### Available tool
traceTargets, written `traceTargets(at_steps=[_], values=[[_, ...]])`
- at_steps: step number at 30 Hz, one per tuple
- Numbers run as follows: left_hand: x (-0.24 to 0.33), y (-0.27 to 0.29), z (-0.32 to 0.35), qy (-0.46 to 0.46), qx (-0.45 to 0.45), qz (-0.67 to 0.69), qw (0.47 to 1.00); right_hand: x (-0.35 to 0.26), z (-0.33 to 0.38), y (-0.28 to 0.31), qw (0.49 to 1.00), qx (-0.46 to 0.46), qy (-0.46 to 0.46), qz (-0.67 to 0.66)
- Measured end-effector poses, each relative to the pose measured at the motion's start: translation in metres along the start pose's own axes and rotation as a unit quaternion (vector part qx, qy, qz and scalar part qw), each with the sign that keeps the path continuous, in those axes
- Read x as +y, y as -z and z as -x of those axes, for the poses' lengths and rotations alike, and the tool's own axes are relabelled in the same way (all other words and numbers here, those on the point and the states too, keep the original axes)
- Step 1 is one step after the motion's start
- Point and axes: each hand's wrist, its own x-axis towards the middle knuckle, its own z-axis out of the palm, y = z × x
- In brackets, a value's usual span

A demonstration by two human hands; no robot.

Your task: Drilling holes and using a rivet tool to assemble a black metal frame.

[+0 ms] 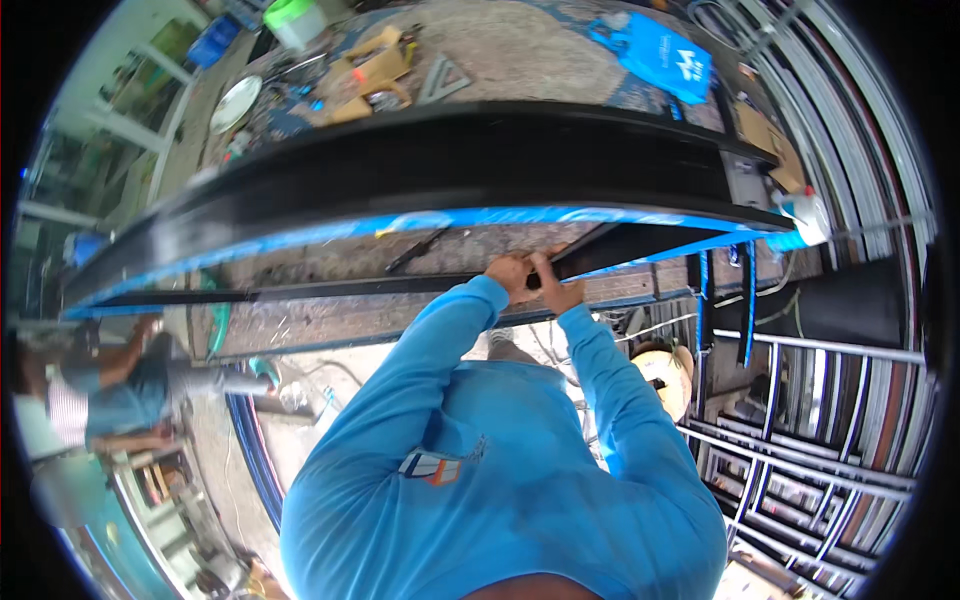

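Note:
A long black metal frame (430, 165) with blue film along its edge spans the workbench in front of me, its outline bent by the lens. Along its near side runs a thin black profile (350, 287). My left hand (512, 275) has its fingers closed around this profile near the middle. Right beside it, my right hand (557, 283) grips the same spot, where a slanting black piece (615, 250) meets the profile. The fingers partly cover that joint, so its details are hidden. Both sleeves are light blue.
On the bench (530, 60) lie a triangular square (442, 80), a cardboard box (380, 68) and a blue bag (665, 60). A white bottle (805, 218) stands by the frame's right end. Metal profiles (870, 120) fill racks at right. Another person (110, 390) is at left.

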Motion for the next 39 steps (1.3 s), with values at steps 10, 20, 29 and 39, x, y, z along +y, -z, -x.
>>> traceTargets(at_steps=[10, 20, 29, 39], values=[[0.185, 0.235, 0.076, -0.212, -0.234, 0.075, 0.946, 0.022, -0.003, -0.005, 0.996, 0.072, -0.042, -0.019], [0.337, 0.417, 0.059, -0.048, -0.061, -0.362, 0.929, 0.003, -0.001, -0.002, 0.996, 0.059, 0.069, -0.004], [0.296, 0.404, 0.055, -0.186, 0.114, -0.396, 0.892, 0.037, -0.007, 0.009, 0.998, 0.022, -0.064, -0.001], [0.278, 0.392, 0.086, -0.364, 0.31, -0.341, 0.809, 0.1, -0.031, 0.085, 0.893, -0.335, 0.088, 0.287]])
